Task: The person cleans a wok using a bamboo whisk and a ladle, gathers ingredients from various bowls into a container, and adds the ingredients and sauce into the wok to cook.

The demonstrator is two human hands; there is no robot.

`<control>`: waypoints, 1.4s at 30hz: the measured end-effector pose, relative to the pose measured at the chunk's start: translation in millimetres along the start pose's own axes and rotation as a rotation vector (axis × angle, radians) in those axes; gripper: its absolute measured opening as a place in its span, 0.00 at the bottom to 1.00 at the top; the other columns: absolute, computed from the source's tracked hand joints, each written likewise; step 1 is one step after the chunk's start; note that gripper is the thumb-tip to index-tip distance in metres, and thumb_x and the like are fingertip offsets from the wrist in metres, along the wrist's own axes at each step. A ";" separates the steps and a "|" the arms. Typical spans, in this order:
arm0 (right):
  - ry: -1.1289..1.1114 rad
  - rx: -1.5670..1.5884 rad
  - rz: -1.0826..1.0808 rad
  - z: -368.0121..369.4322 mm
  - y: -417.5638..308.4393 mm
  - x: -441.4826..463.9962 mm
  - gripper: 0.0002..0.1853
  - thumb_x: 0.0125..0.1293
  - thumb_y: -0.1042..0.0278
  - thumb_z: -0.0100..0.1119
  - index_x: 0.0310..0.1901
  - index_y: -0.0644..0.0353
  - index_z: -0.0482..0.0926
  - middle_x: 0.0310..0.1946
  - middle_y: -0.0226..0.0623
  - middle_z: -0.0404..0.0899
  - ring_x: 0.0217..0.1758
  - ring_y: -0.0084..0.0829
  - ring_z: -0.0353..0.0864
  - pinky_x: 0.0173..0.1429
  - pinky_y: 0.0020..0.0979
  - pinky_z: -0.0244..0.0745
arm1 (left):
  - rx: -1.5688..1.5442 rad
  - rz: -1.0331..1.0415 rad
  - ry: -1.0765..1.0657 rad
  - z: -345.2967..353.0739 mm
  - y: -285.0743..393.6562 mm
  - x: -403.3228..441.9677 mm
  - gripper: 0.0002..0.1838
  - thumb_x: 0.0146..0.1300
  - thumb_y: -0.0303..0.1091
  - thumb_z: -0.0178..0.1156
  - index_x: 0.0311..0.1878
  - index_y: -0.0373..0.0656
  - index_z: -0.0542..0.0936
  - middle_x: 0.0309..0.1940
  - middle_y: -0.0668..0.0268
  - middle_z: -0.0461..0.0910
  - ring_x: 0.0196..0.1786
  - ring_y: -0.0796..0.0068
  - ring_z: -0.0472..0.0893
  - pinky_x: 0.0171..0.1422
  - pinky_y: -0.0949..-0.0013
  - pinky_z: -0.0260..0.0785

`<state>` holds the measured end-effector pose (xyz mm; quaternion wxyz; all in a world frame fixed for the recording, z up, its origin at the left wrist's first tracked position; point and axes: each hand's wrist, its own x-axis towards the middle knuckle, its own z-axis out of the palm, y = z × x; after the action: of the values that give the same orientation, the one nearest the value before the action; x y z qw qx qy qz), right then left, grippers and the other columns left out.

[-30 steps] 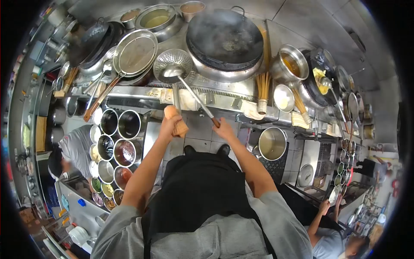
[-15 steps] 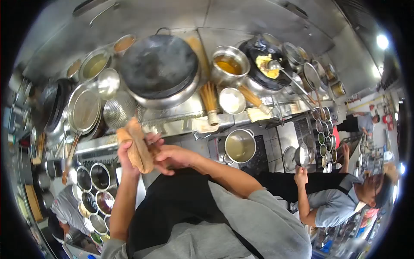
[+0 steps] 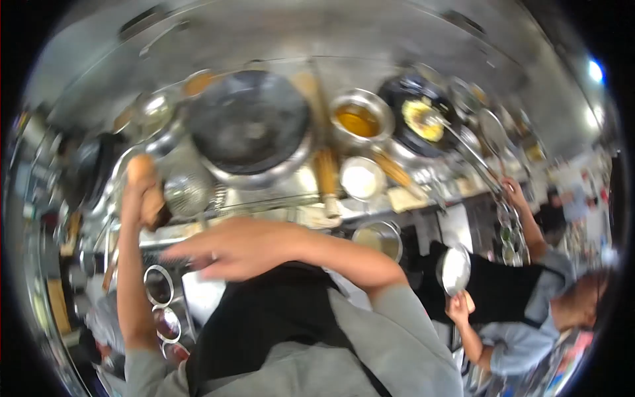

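My left hand (image 3: 134,192) grips a folded cloth (image 3: 155,206), orange-tan, soft and bunched, raised beside the round, hole-punched strainer (image 3: 186,194); my right hand (image 3: 241,250) is blurred, fingers stretched out, released, in front of my black apron (image 3: 264,324); behind, a broad black wok (image 3: 254,119), matte and round, sits in a shiny metal ring; right of it, a stiff bamboo brush (image 3: 326,177), a steel pot (image 3: 388,127) of amber liquid, a smooth white-looking bowl (image 3: 362,178); farther right, a second wok (image 3: 401,140) with lumpy yellow food (image 3: 422,119); the steel tabletop (image 3: 271,197) gleams, curved by the lens; grey metal wall (image 3: 357,40) behind; a co-worker at right holds a shiny metal ladle (image 3: 456,270).
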<state>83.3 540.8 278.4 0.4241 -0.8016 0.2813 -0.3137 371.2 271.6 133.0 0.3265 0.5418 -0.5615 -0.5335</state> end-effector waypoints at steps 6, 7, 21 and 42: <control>0.523 0.135 0.786 107.1 208.8 -210.9 0.26 0.63 0.68 0.63 0.63 0.62 0.70 0.46 0.37 0.79 0.47 0.28 0.78 0.53 0.31 0.73 | 0.419 0.196 0.126 -11.3 36.0 74.2 0.23 0.48 0.41 0.62 0.45 0.34 0.79 0.36 0.53 0.83 0.38 0.61 0.81 0.46 0.59 0.71; 0.590 0.079 0.823 157.7 268.3 -288.8 0.23 0.62 0.69 0.63 0.58 0.65 0.74 0.46 0.37 0.79 0.47 0.28 0.77 0.53 0.31 0.73 | 0.572 0.162 0.148 -21.9 30.4 100.6 0.27 0.48 0.43 0.62 0.48 0.34 0.79 0.40 0.49 0.83 0.44 0.55 0.83 0.51 0.58 0.71; 1.453 1.065 1.820 449.5 158.7 -395.8 0.14 0.69 0.59 0.52 0.35 0.62 0.78 0.24 0.38 0.79 0.24 0.37 0.80 0.29 0.38 0.76 | -0.531 -0.080 -0.353 -16.1 -20.5 293.1 0.12 0.71 0.44 0.54 0.32 0.50 0.74 0.18 0.74 0.69 0.18 0.84 0.69 0.20 0.77 0.61; 1.047 0.614 1.558 298.6 320.3 -412.6 0.11 0.66 0.60 0.55 0.41 0.59 0.77 0.30 0.40 0.80 0.21 0.31 0.80 0.21 0.34 0.77 | -0.898 -0.116 -0.456 -7.8 106.7 45.0 0.24 0.63 0.37 0.59 0.53 0.33 0.63 0.34 0.58 0.69 0.27 0.76 0.68 0.24 0.77 0.63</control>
<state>-20.5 832.6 -237.4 0.5238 -0.0075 0.7888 -0.3214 341.8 209.9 226.9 0.3662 0.2483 -0.3027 -0.8442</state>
